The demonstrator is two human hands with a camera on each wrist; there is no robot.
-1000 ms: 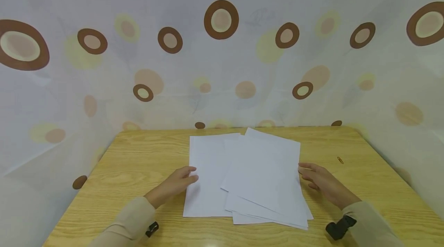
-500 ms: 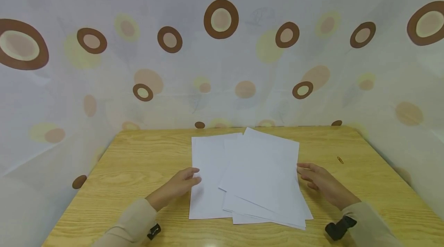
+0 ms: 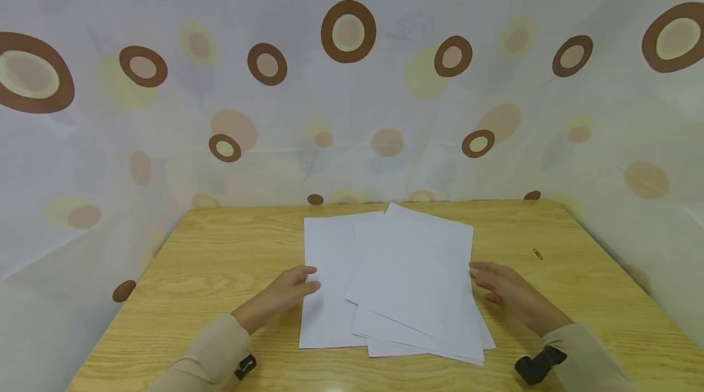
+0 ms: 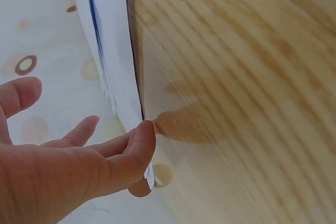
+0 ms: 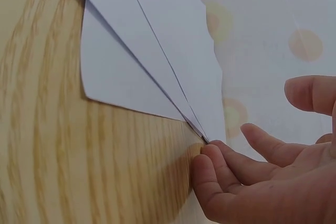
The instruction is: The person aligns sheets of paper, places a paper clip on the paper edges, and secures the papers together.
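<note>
Several white sheets of paper (image 3: 418, 269) lie fanned over one another in the middle of the table, at differing angles. My left hand (image 3: 280, 294) is at the left edge of the leftmost sheet (image 3: 332, 312), its thumb raised over the paper. In the left wrist view the fingertips (image 4: 144, 135) touch the sheets' edge, thumb apart. On the other side, my right hand (image 3: 511, 291) has its fingertips against the right edge of the top sheet. The right wrist view shows those fingertips (image 5: 210, 156) at the stacked edges, with the thumb held away.
A small paper clip (image 3: 538, 254) lies on the wooden table (image 3: 231, 251) to the right of the papers. A patterned cloth (image 3: 352, 98) with brown rings stands behind and at both sides. Both sleeves carry black straps, one on the right wrist (image 3: 541, 364).
My left hand has moved slightly right, and the leftmost sheet has shifted right with it. The right hand and the top sheets have shifted very slightly left.
</note>
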